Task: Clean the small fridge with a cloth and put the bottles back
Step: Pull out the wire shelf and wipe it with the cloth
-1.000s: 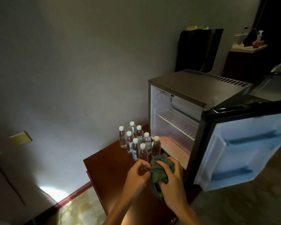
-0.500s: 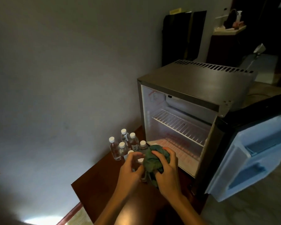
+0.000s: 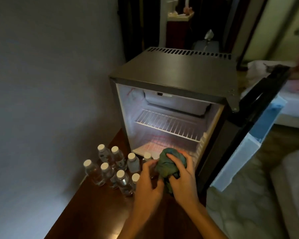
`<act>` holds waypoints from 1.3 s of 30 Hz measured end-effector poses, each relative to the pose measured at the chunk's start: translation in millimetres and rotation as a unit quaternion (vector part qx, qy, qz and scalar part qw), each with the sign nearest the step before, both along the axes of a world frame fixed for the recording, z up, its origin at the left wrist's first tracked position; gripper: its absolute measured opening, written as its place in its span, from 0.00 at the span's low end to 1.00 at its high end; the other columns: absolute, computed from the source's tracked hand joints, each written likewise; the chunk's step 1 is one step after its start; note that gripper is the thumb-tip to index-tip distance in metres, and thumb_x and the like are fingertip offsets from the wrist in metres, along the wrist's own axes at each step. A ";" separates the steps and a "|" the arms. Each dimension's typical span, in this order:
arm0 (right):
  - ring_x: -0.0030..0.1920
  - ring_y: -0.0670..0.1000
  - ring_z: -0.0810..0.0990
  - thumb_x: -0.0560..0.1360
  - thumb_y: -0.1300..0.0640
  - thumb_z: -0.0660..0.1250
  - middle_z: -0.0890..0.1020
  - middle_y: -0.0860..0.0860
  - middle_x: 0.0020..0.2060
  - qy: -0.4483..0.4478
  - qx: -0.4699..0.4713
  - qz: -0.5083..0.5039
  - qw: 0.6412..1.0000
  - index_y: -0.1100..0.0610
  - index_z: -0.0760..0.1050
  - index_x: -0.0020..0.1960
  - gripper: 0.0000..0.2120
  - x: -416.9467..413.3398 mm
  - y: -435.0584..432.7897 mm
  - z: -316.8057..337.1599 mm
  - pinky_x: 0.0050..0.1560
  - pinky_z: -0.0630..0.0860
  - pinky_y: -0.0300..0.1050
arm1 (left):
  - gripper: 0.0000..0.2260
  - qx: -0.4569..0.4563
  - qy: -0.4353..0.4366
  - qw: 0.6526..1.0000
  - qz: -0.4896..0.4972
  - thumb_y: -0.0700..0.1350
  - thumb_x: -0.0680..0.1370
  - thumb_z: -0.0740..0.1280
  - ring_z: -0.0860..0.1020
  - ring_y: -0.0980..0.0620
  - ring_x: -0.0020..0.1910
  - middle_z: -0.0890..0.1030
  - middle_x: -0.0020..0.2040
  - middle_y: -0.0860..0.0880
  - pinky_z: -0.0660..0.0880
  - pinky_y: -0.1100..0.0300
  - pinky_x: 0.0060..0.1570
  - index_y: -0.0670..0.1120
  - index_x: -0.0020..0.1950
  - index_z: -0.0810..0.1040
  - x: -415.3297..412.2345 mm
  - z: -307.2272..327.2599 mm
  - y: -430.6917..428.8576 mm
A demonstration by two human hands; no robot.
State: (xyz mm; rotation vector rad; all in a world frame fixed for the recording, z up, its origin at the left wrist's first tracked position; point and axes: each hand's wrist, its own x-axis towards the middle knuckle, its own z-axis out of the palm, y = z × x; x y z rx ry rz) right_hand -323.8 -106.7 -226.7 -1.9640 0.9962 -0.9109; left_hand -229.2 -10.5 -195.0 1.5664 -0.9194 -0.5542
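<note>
A small dark fridge (image 3: 176, 71) stands on a dark wooden table (image 3: 97, 209) with its door (image 3: 259, 128) swung open to the right. Inside, the wire shelf (image 3: 169, 125) and the lit floor hold nothing. Several small water bottles (image 3: 114, 169) with white caps stand on the table left of the fridge. A bunched green cloth (image 3: 169, 163) is just in front of the fridge opening. My right hand (image 3: 181, 180) grips it from the right. My left hand (image 3: 148, 183) pinches its left edge with curled fingers.
A grey wall (image 3: 50, 83) runs along the left behind the table. A bed with a quilted cover (image 3: 240, 204) lies at the lower right, close under the open door. Dark furniture stands behind the fridge.
The view has swung to face the fridge opening head-on. Both hands have carried the cloth forward, close to the fridge's lower edge.
</note>
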 end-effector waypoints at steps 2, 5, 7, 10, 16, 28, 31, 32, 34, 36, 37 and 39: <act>0.70 0.47 0.65 0.71 0.71 0.68 0.63 0.45 0.68 0.009 -0.022 -0.037 0.999 0.44 0.75 0.66 0.30 2.1 9.0 -1.2 0.69 0.68 0.39 | 0.22 0.004 0.011 0.999 -0.034 0.36 0.75 0.66 0.79 0.56 0.56 0.79 0.57 0.61 0.77 0.62 0.53 0.56 0.64 0.71 13.0 -11.3 -0.3; 0.69 0.51 0.65 0.69 0.72 0.68 0.63 0.45 0.68 0.048 -0.050 -0.092 0.993 0.45 0.75 0.66 0.32 10.4 25.6 -4.4 0.69 0.69 0.44 | 0.20 0.014 0.020 0.997 -0.070 0.39 0.73 0.65 0.78 0.56 0.53 0.77 0.55 0.65 0.79 0.57 0.49 0.58 0.61 0.71 29.0 -21.8 4.8; 0.68 0.52 0.66 0.68 0.72 0.69 0.63 0.43 0.67 0.059 -0.055 -0.118 0.990 0.47 0.75 0.66 0.31 19.6 38.5 -1.4 0.68 0.71 0.50 | 0.20 0.011 0.031 0.996 -0.086 0.37 0.75 0.66 0.78 0.57 0.51 0.77 0.54 0.65 0.79 0.55 0.47 0.58 0.61 0.72 38.8 -22.0 10.8; 0.67 0.52 0.66 0.69 0.71 0.70 0.63 0.43 0.66 0.073 -0.065 -0.137 0.986 0.48 0.75 0.66 0.30 37.3 57.6 8.5 0.68 0.71 0.53 | 0.19 0.013 0.044 0.995 -0.094 0.38 0.76 0.66 0.79 0.56 0.50 0.78 0.53 0.65 0.80 0.52 0.46 0.59 0.60 0.72 56.5 -16.5 22.7; 0.66 0.50 0.65 0.70 0.68 0.71 0.64 0.47 0.66 0.103 -0.082 -0.165 0.977 0.49 0.76 0.67 0.28 50.5 72.0 26.3 0.68 0.69 0.48 | 0.17 0.007 0.049 0.992 -0.120 0.38 0.78 0.66 0.80 0.57 0.48 0.79 0.52 0.64 0.81 0.50 0.46 0.57 0.62 0.73 76.0 -11.0 31.4; 0.64 0.53 0.66 0.71 0.63 0.72 0.65 0.50 0.66 0.166 -0.053 -0.201 0.964 0.51 0.76 0.67 0.25 47.6 48.1 -8.1 0.67 0.68 0.44 | 0.17 0.035 -0.076 0.986 -0.141 0.42 0.81 0.64 0.77 0.58 0.54 0.77 0.57 0.56 0.78 0.59 0.53 0.52 0.69 0.71 81.2 -41.3 13.1; 0.62 0.57 0.67 0.72 0.64 0.71 0.65 0.53 0.67 0.210 -0.014 -0.184 0.960 0.52 0.76 0.67 0.25 49.3 37.4 -40.9 0.67 0.72 0.54 | 0.15 0.068 -0.091 0.984 -0.135 0.40 0.81 0.64 0.76 0.61 0.53 0.78 0.55 0.54 0.75 0.67 0.51 0.50 0.67 0.73 87.8 -55.6 10.4; 0.62 0.58 0.66 0.72 0.64 0.71 0.65 0.53 0.67 0.217 0.000 -0.178 0.960 0.51 0.76 0.67 0.25 50.4 35.1 -48.8 0.67 0.72 0.56 | 0.14 0.076 -0.094 0.984 -0.133 0.40 0.81 0.63 0.75 0.63 0.53 0.78 0.55 0.55 0.72 0.72 0.50 0.50 0.66 0.74 90.3 -58.4 9.7; 0.61 0.58 0.66 0.72 0.64 0.71 0.65 0.53 0.67 0.215 0.012 -0.170 0.962 0.51 0.76 0.67 0.25 51.1 30.9 -56.9 0.66 0.72 0.57 | 0.13 0.085 -0.095 0.984 -0.124 0.38 0.81 0.63 0.74 0.68 0.53 0.78 0.57 0.57 0.69 0.77 0.48 0.48 0.64 0.75 94.5 -60.6 6.6; 0.62 0.58 0.67 0.71 0.64 0.71 0.65 0.53 0.67 0.205 0.010 -0.165 0.965 0.51 0.76 0.68 0.26 51.3 24.5 -56.4 0.66 0.72 0.57 | 0.12 0.092 -0.096 0.984 -0.121 0.38 0.81 0.64 0.76 0.66 0.53 0.80 0.57 0.58 0.70 0.74 0.49 0.48 0.63 0.76 95.8 -64.1 -0.3; 0.63 0.58 0.66 0.71 0.64 0.71 0.65 0.52 0.67 0.198 0.007 -0.164 0.966 0.51 0.76 0.68 0.26 50.9 19.4 -54.1 0.67 0.72 0.57 | 0.12 0.093 -0.097 0.983 -0.123 0.38 0.80 0.64 0.77 0.64 0.53 0.80 0.56 0.58 0.72 0.72 0.49 0.49 0.62 0.76 95.4 -65.9 -5.4; 0.65 0.59 0.66 0.71 0.64 0.71 0.65 0.53 0.67 0.186 -0.005 -0.162 0.969 0.51 0.76 0.68 0.26 49.2 5.5 -46.5 0.68 0.71 0.56 | 0.12 0.097 -0.097 0.982 -0.127 0.38 0.81 0.64 0.78 0.62 0.54 0.81 0.55 0.58 0.75 0.68 0.51 0.50 0.61 0.77 93.2 -66.9 -16.0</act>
